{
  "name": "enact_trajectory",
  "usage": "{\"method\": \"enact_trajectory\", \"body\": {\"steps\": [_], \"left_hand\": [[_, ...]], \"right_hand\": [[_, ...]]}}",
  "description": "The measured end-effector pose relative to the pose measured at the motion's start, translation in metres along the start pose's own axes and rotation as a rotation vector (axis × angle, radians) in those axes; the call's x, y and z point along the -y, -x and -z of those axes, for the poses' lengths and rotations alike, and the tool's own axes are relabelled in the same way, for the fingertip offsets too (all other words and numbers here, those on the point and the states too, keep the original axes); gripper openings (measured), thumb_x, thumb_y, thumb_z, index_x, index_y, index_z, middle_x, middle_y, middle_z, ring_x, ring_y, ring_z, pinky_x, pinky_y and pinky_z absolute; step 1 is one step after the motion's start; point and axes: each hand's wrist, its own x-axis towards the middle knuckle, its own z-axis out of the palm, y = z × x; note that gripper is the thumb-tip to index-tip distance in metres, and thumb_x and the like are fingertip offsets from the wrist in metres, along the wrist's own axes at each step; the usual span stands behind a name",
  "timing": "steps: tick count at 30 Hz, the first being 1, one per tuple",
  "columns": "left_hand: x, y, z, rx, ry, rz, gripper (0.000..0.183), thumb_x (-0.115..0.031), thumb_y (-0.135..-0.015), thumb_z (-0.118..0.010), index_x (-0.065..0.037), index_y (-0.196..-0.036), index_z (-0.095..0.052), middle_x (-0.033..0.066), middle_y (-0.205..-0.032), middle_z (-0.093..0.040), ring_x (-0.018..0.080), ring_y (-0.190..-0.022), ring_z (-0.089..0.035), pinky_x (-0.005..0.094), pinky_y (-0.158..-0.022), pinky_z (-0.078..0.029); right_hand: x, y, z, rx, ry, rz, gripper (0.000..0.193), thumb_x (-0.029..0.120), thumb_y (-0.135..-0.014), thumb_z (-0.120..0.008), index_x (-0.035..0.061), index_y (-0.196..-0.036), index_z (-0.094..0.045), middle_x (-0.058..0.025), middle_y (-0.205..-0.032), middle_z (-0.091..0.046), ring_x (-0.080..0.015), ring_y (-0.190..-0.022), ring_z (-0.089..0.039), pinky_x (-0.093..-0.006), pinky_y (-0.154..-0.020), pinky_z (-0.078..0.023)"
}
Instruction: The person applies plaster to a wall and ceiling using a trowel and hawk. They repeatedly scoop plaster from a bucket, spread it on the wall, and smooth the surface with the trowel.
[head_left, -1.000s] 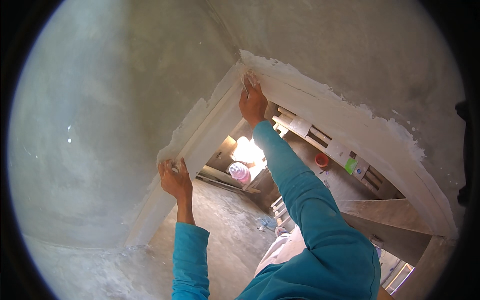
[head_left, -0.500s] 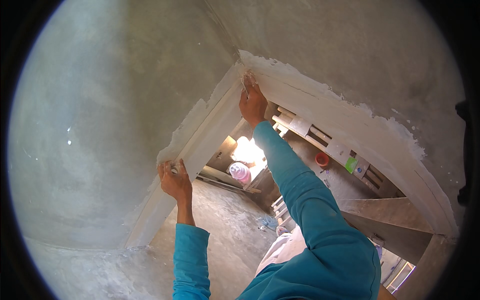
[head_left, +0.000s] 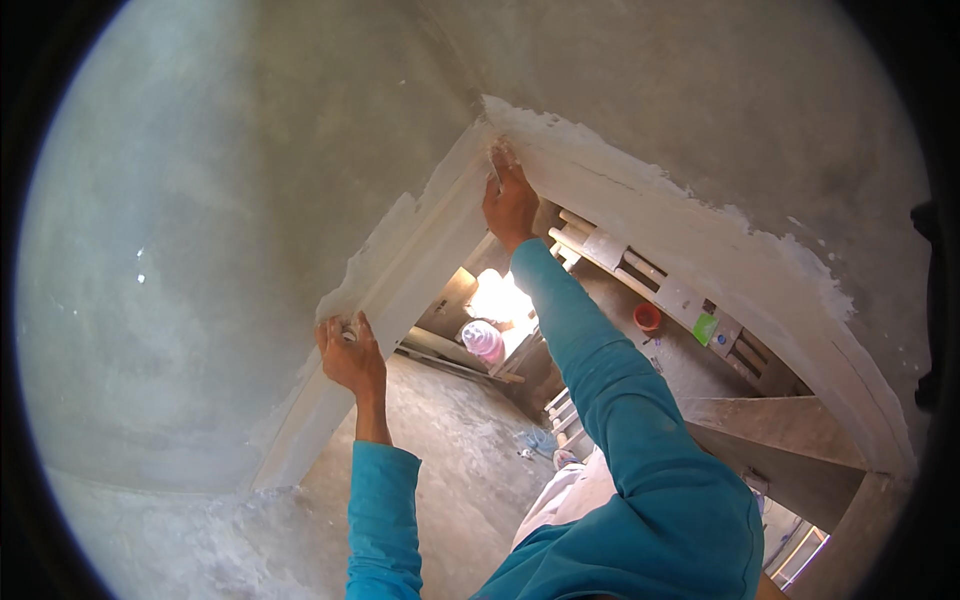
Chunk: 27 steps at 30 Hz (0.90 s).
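Note:
Both my arms reach up, in teal sleeves, to a band of white plaster (head_left: 425,240) on a grey wall corner. My left hand (head_left: 354,362) is at the band's lower left part, fingers curled against its edge. Something small and pale shows between its thumb and forefinger, too small to name. Higher up, near the plaster's peak, my right hand (head_left: 511,208) is closed with its fingertips on the plaster. A thin, light edge shows by its fingers; what it belongs to is hidden. Another white band (head_left: 650,215) runs from the peak down to the right.
Beyond the opening below are a red bucket (head_left: 647,317), a pink and white container (head_left: 483,341) near a bright light, and a wooden frame (head_left: 640,272) with a green patch (head_left: 703,328). A bluish tangle (head_left: 538,441) lies on the grey floor (head_left: 430,430).
Both hands keep nearly the same places on the plaster. The whole view has shifted very slightly, and the right hand sits a touch further right in it.

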Motion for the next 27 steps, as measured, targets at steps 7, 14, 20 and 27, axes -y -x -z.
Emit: {"method": "enact_trajectory", "body": {"steps": [7,14,20,27], "left_hand": [[-0.001,0.001,-0.001,-0.008,-0.003,0.018,0.025,-0.021,-0.083,-0.078,-0.002,-0.096,-0.068,0.0119,-0.107,-0.065,0.0358,-0.092,-0.067,0.0441,-0.078,-0.053],[-0.003,0.003,-0.004,-0.012,-0.097,0.005,0.027,-0.022,-0.082,-0.079,-0.004,-0.099,-0.07,0.0105,-0.111,-0.064,0.0342,-0.093,-0.067,0.0431,-0.077,-0.053],[-0.001,0.005,-0.009,0.013,-0.138,-0.004,0.028,-0.022,-0.083,-0.078,-0.005,-0.104,-0.07,0.01,-0.114,-0.063,0.0336,-0.097,-0.067,0.0422,-0.078,-0.054],[-0.001,0.008,-0.013,-0.018,-0.171,0.002,0.033,-0.023,-0.083,-0.079,-0.005,-0.109,-0.071,0.0102,-0.116,-0.063,0.0331,-0.099,-0.067,0.041,-0.081,-0.055]], "right_hand": [[0.001,0.0,0.002,0.011,0.013,-0.001,0.047,0.007,-0.09,-0.059,0.0075,-0.137,-0.06,-0.0165,-0.142,-0.057,-0.0359,-0.128,-0.056,-0.0403,-0.103,-0.05],[0.002,-0.001,0.001,0.007,-0.003,-0.003,0.045,0.008,-0.09,-0.061,0.0055,-0.134,-0.062,-0.0185,-0.14,-0.058,-0.0377,-0.125,-0.058,-0.0416,-0.102,-0.05],[0.002,0.001,-0.003,0.024,-0.008,-0.037,0.046,0.02,-0.095,-0.064,0.0062,-0.138,-0.058,-0.0163,-0.146,-0.054,-0.0338,-0.133,-0.053,-0.0393,-0.106,-0.047],[0.009,0.002,-0.004,0.022,-0.042,-0.057,0.058,0.028,-0.089,-0.074,0.0028,-0.138,-0.057,-0.0163,-0.146,-0.054,-0.0326,-0.136,-0.05,-0.0384,-0.11,-0.044]]}}
